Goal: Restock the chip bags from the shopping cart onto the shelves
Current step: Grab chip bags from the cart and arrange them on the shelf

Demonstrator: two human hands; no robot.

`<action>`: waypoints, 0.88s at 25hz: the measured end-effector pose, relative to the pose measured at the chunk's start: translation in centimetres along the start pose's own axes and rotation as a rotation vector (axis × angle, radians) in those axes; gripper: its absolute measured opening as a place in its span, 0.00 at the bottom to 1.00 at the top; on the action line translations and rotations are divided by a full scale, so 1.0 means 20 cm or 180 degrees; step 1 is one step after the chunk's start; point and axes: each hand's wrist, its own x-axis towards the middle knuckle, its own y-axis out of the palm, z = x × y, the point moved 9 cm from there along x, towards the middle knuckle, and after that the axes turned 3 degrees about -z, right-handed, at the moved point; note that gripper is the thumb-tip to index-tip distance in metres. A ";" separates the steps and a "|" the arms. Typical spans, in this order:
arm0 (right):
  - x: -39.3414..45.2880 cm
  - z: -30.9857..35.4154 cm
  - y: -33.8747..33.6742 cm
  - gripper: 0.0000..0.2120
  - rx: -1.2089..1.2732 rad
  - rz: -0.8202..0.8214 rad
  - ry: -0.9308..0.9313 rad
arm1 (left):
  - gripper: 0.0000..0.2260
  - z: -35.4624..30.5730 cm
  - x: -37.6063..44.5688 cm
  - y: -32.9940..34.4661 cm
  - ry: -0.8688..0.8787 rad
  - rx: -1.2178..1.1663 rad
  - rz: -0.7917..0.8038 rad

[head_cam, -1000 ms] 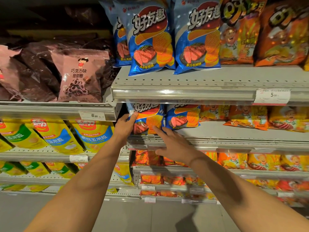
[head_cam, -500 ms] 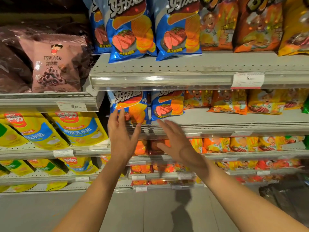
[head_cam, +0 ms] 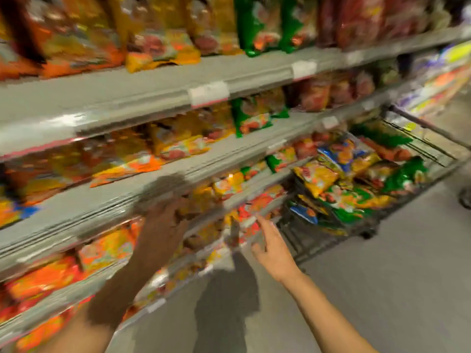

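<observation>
- Left hand [head_cam: 163, 220]: raised in front of the middle shelves [head_cam: 153, 98], blurred and in shadow. It appears to hold nothing, but the finger posture cannot be told.
- Right hand [head_cam: 270, 248]: empty, fingers extended and relaxed, pointing toward the shopping cart [head_cam: 331, 240]. It is well apart from the cart contents.
- Chip bags [head_cam: 356, 179]: heaped loosely in the cart basket at the right end of the shelving, in yellow, green, blue and orange. Further bags stand in rows on every shelf level.
- Step in hand, as a judgement: reach to the cart for the next bag. No bag is in either hand.
- Risk: the bags are glossy film pillows filled with air. A firm squeeze is likely to crush the chips; a loose pinch on the slick film may slip.
- Risk: the heap is unordered. Pulling a lower bag may drag neighbours over the wire rim onto the floor.
- Risk: the view is heavily motion-blurred, so a reach made now may catch the cart's thin wire wall or its bar handle.
- Shelves: flat grey metal with ridged front rails and white price tags. Upright bags near the front edge can tip forward if brushed.
</observation>
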 end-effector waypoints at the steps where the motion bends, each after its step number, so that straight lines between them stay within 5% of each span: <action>1: 0.01 -0.17 -0.19 0.34 -0.0003 -0.0100 0.0166 | 0.19 -0.16 0.08 0.19 0.0121 -0.0041 0.0139; 4: 0.01 -0.59 -0.64 0.33 -0.0149 -0.0266 0.0573 | 0.16 -0.60 0.25 0.64 0.0627 -0.0334 0.0378; 9: -0.05 -1.13 -1.14 0.32 -0.0026 -0.0651 0.1125 | 0.14 -0.98 0.49 1.35 0.0579 -0.0428 0.1395; 22: 0.39 -1.87 -1.83 0.31 0.0191 -0.1210 0.2288 | 0.20 -1.58 1.31 2.77 0.0677 -0.0597 0.2811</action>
